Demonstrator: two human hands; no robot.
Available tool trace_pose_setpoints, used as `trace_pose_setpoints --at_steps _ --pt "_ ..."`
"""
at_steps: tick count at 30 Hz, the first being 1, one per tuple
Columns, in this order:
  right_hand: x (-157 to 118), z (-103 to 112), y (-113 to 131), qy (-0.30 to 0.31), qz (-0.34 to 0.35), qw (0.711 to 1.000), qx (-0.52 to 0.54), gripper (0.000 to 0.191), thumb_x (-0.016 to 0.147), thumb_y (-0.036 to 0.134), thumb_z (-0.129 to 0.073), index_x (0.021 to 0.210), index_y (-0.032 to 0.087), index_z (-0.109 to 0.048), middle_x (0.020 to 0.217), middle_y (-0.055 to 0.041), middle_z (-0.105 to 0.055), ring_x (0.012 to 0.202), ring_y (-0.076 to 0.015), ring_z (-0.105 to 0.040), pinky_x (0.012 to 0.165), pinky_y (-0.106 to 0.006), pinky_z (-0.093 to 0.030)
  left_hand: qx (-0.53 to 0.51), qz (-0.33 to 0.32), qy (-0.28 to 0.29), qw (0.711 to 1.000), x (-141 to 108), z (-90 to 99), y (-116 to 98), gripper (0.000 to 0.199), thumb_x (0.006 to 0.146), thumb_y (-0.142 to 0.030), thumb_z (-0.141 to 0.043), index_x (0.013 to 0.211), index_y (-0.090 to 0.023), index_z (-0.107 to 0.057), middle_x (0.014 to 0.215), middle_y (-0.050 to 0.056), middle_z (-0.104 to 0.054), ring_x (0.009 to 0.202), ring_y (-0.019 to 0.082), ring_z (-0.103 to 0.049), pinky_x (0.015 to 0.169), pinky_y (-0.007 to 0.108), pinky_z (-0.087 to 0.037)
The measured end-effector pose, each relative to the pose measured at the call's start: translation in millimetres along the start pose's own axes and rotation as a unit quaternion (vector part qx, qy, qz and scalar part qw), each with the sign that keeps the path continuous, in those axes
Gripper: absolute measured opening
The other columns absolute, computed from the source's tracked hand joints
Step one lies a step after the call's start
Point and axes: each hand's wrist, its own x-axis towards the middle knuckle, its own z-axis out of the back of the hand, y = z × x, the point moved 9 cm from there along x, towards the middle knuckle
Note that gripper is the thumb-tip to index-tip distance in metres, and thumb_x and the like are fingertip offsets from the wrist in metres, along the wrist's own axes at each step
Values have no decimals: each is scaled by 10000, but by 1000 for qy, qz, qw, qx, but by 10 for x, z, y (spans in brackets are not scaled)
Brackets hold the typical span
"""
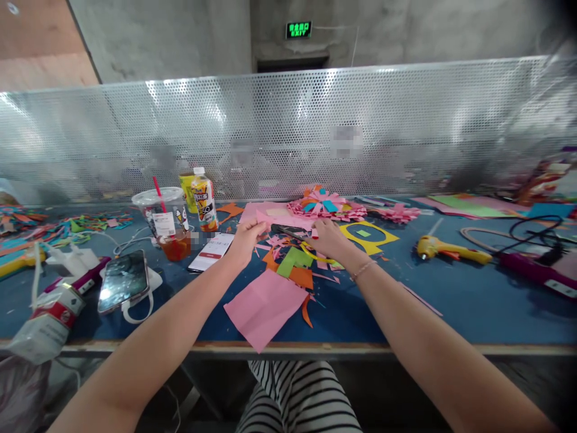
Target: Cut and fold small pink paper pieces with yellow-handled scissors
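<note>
My left hand [253,236] pinches a small folded piece of pink paper [262,218] between thumb and fingers. Close by on the right, my right hand [330,237] is closed round a pair of scissors [288,231], whose dark blades point left toward that paper. The fingers mostly cover the handles. Below the hands lie pink, green and orange paper scraps [293,262], with a yellow curved strip [315,255] among them. A square pink sheet [265,308] rests nearer the table's front edge. Behind my hands sits a layered pink paper flower [322,204] with blue and orange parts.
Left of my hands are a lit phone [211,252], a juice bottle [204,201], a drink cup [166,225] with a straw and another phone [125,281] on a cable. A yellow glue gun [451,249] lies right, beside a purple power strip [536,273]. Perforated metal panels [288,132] stand behind.
</note>
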Motion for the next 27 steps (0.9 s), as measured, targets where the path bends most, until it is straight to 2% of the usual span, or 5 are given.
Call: trace_pose_setpoints --at_steps 4,7,14,22,27 --pt "-36 39 439 10 98 948 304 237 783 359 -491 866 155 -577 878 -81 -611 812 -179 -576 731 -315 -450 109 -38 43 992 5 -66 9 164 627 -273 -645 688 -127 -603 628 -6 -575 595 86 -503 586 215 -390" --pt "-92 25 636 28 102 906 410 215 754 354 -525 822 162 -592 778 -44 -607 676 -145 -561 621 -282 -443 140 -52 78 986 -26 -149 21 283 604 -272 -677 828 -124 -586 719 16 -607 659 111 -545 638 240 -407" --pt "-134 18 668 27 62 896 440 192 719 331 -543 633 162 -571 584 5 -546 525 -98 -473 518 -239 -373 246 -130 -8 961 -39 -29 -95 236 612 -227 -668 766 -157 -502 764 12 -563 694 111 -545 681 261 -430" --pt "-118 -50 621 29 48 903 427 278 656 409 -627 579 162 -526 523 30 -481 486 -82 -405 470 -229 -310 246 -122 46 960 -97 -185 -77 205 708 -300 -579 838 -148 -537 890 63 -594 757 138 -581 728 292 -461" --pt "-109 -124 650 54 68 899 429 232 660 374 -634 614 159 -559 560 24 -498 520 -90 -438 493 -233 -336 236 -103 36 966 -75 -149 -37 130 656 -130 -547 784 -144 -564 803 38 -611 760 136 -578 726 276 -468"
